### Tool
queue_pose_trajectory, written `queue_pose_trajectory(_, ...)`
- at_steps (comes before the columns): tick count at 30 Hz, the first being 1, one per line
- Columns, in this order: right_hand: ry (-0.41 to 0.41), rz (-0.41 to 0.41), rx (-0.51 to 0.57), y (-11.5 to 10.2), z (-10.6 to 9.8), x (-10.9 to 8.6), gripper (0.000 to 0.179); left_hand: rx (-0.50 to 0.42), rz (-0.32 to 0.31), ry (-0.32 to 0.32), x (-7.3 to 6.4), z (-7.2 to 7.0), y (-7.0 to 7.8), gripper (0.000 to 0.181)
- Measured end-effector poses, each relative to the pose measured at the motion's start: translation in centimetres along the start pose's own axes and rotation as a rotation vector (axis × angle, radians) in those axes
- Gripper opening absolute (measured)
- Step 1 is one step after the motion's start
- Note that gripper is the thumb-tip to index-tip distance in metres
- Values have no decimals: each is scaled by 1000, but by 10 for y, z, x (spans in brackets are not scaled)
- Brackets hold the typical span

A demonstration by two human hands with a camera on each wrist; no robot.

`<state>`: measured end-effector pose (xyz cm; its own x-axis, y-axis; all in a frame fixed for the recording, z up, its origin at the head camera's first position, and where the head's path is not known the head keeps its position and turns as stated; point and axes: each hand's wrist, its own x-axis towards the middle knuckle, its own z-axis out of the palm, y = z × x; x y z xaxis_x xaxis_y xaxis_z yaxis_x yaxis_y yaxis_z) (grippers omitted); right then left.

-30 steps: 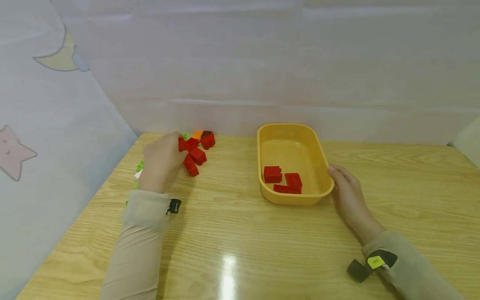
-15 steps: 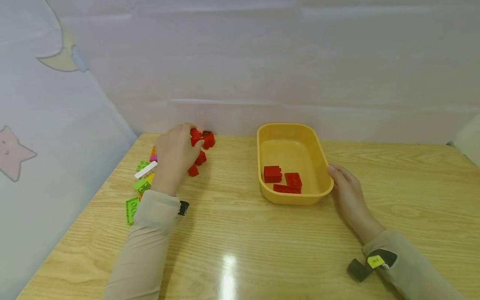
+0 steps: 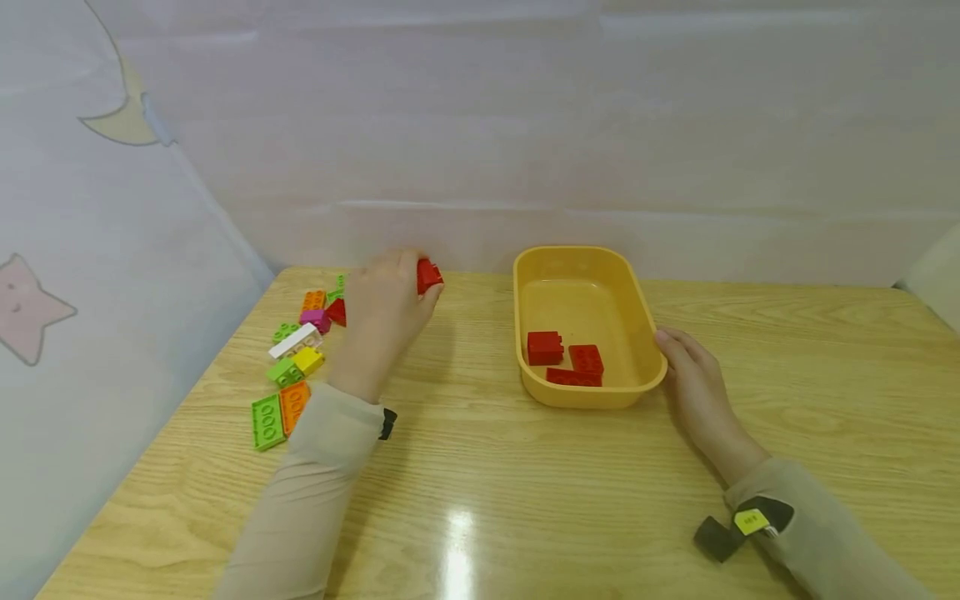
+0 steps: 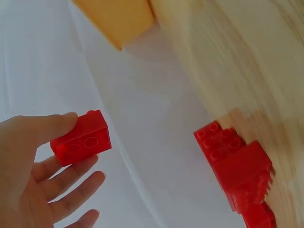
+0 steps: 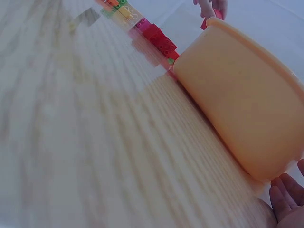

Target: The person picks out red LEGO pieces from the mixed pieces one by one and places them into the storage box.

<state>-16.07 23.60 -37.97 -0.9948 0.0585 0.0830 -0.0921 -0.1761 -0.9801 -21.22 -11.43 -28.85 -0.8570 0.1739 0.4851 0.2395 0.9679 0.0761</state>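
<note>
My left hand (image 3: 382,312) pinches a red toy brick (image 4: 81,137) between thumb and fingertips, raised over the back left of the table. Behind that hand, mostly hidden in the head view, is a heap of red bricks (image 4: 244,164); one red piece (image 3: 337,312) peeks out beside it. My right hand (image 3: 693,392) touches the outer right side of a yellow plastic tub (image 3: 592,398) near its front corner, fingers fairly straight. Inside the tub, toward the front, lie a red brick (image 3: 544,348) and flatter red ones (image 3: 587,359).
Along the table's left side are loose bricks: green (image 3: 267,422) and orange (image 3: 294,404) plates, a white piece (image 3: 296,340), a yellow brick (image 3: 308,360) and a magenta one (image 3: 316,320). A pale cloth (image 3: 480,167) hangs behind the wooden table (image 3: 480,483).
My left hand has lifted a red brick from the heap and moved right with it, uncovering the coloured bricks at left. My right hand and the tub have stayed in place.
</note>
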Motion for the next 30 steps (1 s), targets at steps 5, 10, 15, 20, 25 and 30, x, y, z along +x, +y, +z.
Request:
queue_pose_trajectory(5,-3,-7,28,1,0,1,21,4,59,43,-1,4,12,41)
queue_pose_trajectory(10,-18,-14,73,1,-1,1,20,-15,90,42,-2,6,28,42)
queue_pose_trajectory(15,-7,2,97,1,2,0,17,-34,122,33,-6,9,43,42)
queue_pose_trajectory(20,-5,16,93,2,3,-1,17,-65,203,60,-8,11,53,40)
queue_pose_trajectory(25,-6,13,90,2,2,0,17,-124,226,102,-8,12,58,37)
queue_pose_trajectory(30,-11,10,75,1,1,0,19,-180,205,115,-6,13,63,38)
